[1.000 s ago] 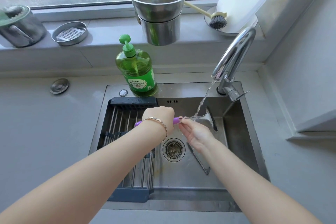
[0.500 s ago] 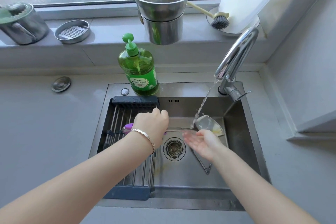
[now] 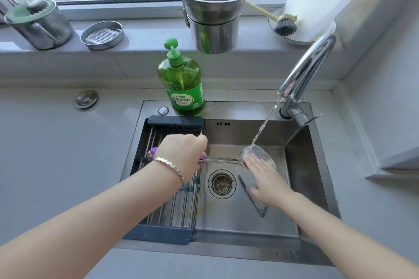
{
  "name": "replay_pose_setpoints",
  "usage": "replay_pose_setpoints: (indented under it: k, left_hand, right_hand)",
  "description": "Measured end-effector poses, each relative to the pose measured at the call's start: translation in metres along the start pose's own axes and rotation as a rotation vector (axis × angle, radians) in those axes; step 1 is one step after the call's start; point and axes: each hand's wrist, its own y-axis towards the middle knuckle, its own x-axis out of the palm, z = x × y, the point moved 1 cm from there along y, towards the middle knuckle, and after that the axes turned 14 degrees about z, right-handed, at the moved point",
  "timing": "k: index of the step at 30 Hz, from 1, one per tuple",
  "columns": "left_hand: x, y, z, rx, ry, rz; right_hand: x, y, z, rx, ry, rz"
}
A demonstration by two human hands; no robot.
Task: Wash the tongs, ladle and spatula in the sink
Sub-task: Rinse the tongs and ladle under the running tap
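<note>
Head view, frame centre: left hand [image 3: 183,154] clamps the ladle [image 3: 256,156] handle; shaft runs rightward to the bowl, where open right hand [image 3: 265,176] rubs.

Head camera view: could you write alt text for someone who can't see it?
A person's left hand grips a ladle by its purple handle under the running faucet, while the right hand rubs its bowl over a steel sink. Green dish soap stands behind.

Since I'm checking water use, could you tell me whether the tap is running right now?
On: a stream falls from the faucet spout onto the ladle bowl.
</note>
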Motion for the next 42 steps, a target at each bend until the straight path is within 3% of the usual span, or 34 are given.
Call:
replay_pose_setpoints:
  k: [3, 8, 12, 16, 22, 25, 30, 34, 39, 42]
  left_hand:
    - [0.001, -0.004, 0.003, 0.021, -0.034, 0.008]
    - [0.001, -0.006, 0.003, 0.014, -0.065, 0.028]
    - [0.002, -0.007, 0.008, -0.004, -0.088, 0.03]
    - [0.002, -0.004, 0.0, -0.044, -0.084, 0.055]
    - [0.004, 0.002, 0.003, -0.072, -0.075, 0.09]
    - [0.004, 0.008, 0.003, -0.082, -0.063, 0.102]
    - [0.001, 0.011, 0.006, -0.079, -0.01, 0.093]
    - [-0.001, 0.009, 0.003, -0.1, 0.048, 0.09]
    - [-0.001, 0.002, 0.008, -0.061, 0.064, 0.041]
    - [-0.011, 0.009, 0.015, -0.019, 0.081, 0.054]
  right_hand:
    - [-0.007, 0.008, 0.008, 0.063, -0.058, 0.016]
    - [-0.009, 0.006, 0.001, -0.069, 0.021, -0.037]
    - [-0.008, 0.012, 0.009, 0.049, -0.051, 0.033]
    - [-0.006, 0.008, 0.005, -0.053, 0.028, 0.025]
    - [-0.006, 0.0, 0.012, 0.105, -0.067, 0.16]
    - [0.001, -0.012, -0.002, 0.009, -0.014, 0.13]
    - [-0.003, -0.009, 0.025, 0.238, -0.017, 0.164]
    - [0.004, -0.015, 0.014, 0.034, 0.013, 0.104]
    - [-0.005, -0.007, 0.028, 0.366, 0.041, 0.13]
    - [-0.011, 0.002, 0.017, 0.243, 0.052, 0.2]
